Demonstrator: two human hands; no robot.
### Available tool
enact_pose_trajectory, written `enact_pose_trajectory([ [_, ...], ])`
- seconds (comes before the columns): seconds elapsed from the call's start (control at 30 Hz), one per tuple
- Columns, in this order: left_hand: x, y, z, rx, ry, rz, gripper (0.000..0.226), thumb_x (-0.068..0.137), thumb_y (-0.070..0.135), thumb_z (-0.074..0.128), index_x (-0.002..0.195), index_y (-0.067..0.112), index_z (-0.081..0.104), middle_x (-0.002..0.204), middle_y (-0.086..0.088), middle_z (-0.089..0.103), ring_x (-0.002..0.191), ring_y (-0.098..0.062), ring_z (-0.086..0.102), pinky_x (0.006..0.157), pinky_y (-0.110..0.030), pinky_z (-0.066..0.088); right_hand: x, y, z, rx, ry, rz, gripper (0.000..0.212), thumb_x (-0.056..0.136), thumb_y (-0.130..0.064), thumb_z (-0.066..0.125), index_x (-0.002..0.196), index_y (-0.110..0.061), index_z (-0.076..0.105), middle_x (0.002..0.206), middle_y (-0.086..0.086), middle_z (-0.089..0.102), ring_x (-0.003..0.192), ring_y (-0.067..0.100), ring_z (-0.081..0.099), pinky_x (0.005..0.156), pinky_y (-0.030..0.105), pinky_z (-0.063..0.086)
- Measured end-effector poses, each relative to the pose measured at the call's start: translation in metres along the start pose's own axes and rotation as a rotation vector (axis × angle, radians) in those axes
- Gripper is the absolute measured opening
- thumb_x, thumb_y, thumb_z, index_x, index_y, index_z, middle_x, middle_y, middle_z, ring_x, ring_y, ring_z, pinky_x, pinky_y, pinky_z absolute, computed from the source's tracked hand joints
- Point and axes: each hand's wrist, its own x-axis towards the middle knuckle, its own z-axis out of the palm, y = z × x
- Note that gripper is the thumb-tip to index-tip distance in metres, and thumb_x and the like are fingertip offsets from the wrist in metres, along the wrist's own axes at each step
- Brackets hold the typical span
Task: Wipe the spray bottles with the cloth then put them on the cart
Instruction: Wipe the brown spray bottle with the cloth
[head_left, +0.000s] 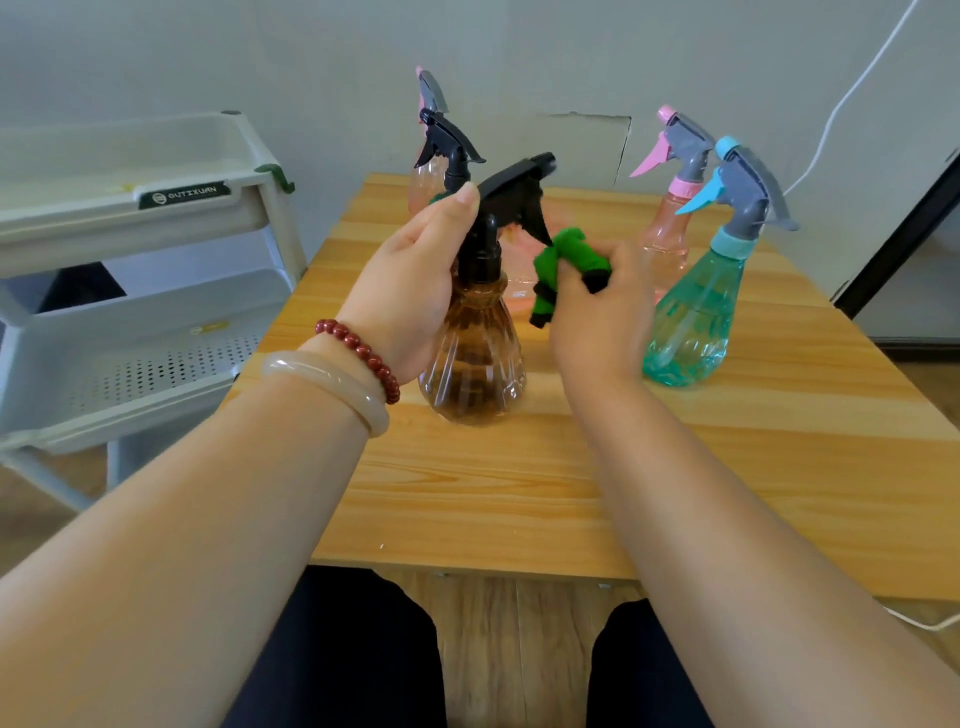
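The amber bottle (475, 358) had a clear, ribbed, pear-shaped body and a black trigger head. It stood upright over the middle of the table (519, 493); whether its base touched the wood could not be told. The left hand (410, 291) curled its fingers round the neck, with the thumb against the head. The right hand (597, 317), blurred, bunched its fingers round a green cloth (566, 260) just beside the trigger. The cart (156, 218) stood at left.
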Motion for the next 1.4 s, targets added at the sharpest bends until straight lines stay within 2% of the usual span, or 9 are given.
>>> enact_pose_trajectory([
  [0.17,0.002,-0.001,-0.004,0.003,-0.028,0.024,0.035,0.104,0.040,0.042,0.124,0.017,0.059,0.113,-0.016,0.065,0.096,-0.019,0.067,0.084,-0.033,0.056,0.012,-0.014,-0.024,0.066,0.097,-0.071,0.013,0.093,-0.021,0.064,0.102,-0.028,0.056,0.097,-0.012,0.060,0.094,0.011,0.059,0.078,0.014,0.046],
  [0.33,0.003,0.010,-0.006,-0.015,-0.016,-0.012,0.024,0.104,0.035,0.045,0.102,0.017,0.060,0.089,0.000,0.060,0.070,-0.005,0.063,0.068,-0.023,0.053,0.017,-0.028,-0.027,0.074,-0.153,-0.068,0.015,0.094,-0.026,0.062,0.104,-0.034,0.054,0.102,-0.011,0.065,0.098,0.009,0.063,0.086,0.029,0.052],
  [0.47,0.006,0.012,-0.004,0.020,0.208,0.017,0.019,0.099,0.035,0.057,0.112,0.027,0.067,0.107,0.006,0.069,0.094,-0.002,0.067,0.080,-0.027,0.058,0.012,-0.034,-0.032,0.273,-0.241,-0.018,0.019,0.095,-0.016,0.062,0.095,-0.035,0.056,0.089,-0.015,0.067,0.081,-0.003,0.065,0.067,0.015,0.049],
  [0.67,0.004,0.009,0.004,0.122,0.320,0.157,0.022,0.097,0.031,0.057,0.114,0.027,0.070,0.128,-0.002,0.062,0.115,-0.014,0.063,0.096,-0.041,0.055,0.005,-0.039,-0.038,0.429,-0.398,-0.005,0.021,0.094,-0.006,0.061,0.090,-0.027,0.061,0.072,-0.019,0.068,0.068,0.004,0.067,0.054,0.022,0.051],
  [0.73,-0.001,0.011,0.005,0.171,0.282,0.134,0.030,0.101,0.038,0.048,0.124,0.033,0.066,0.137,0.005,0.050,0.121,-0.003,0.053,0.100,-0.018,0.047,0.009,-0.038,-0.039,0.512,-0.372,0.060,0.016,0.092,-0.006,0.062,0.091,-0.022,0.063,0.072,-0.013,0.067,0.066,0.010,0.066,0.047,0.024,0.048],
  [0.83,-0.007,0.015,0.009,0.265,0.200,0.082,0.040,0.105,0.041,0.038,0.142,0.033,0.051,0.133,0.015,0.045,0.111,0.011,0.046,0.080,0.007,0.035,0.011,-0.038,-0.034,0.409,-0.332,-0.005,0.017,0.091,-0.012,0.065,0.094,-0.029,0.063,0.080,-0.014,0.069,0.077,0.005,0.068,0.065,0.022,0.053],
  [1.07,-0.020,0.006,0.006,0.111,0.061,0.122,0.054,0.098,0.054,0.037,0.147,0.033,0.044,0.143,0.016,0.053,0.134,0.003,0.044,0.117,-0.035,0.034,-0.002,-0.034,-0.036,0.238,-0.285,-0.141,0.026,0.092,-0.016,0.066,0.091,-0.042,0.059,0.086,-0.016,0.067,0.080,0.001,0.064,0.070,0.017,0.050],
  [1.23,-0.028,0.006,0.006,0.149,0.076,0.225,0.058,0.083,0.043,0.068,0.137,0.031,0.051,0.138,0.006,0.059,0.128,-0.007,0.054,0.107,-0.036,0.047,-0.001,-0.038,-0.038,0.189,-0.155,-0.167,0.025,0.093,-0.019,0.065,0.095,-0.043,0.056,0.091,-0.019,0.065,0.087,-0.002,0.063,0.077,0.020,0.052],
  [1.4,-0.024,0.019,0.012,0.177,0.143,0.297,0.025,0.099,0.015,0.057,0.123,0.021,0.061,0.110,0.010,0.069,0.104,0.001,0.066,0.083,-0.016,0.053,-0.002,-0.051,-0.020,0.136,-0.176,-0.277,0.021,0.092,-0.017,0.065,0.099,-0.036,0.058,0.090,-0.028,0.060,0.091,-0.007,0.059,0.082,0.016,0.050],
])
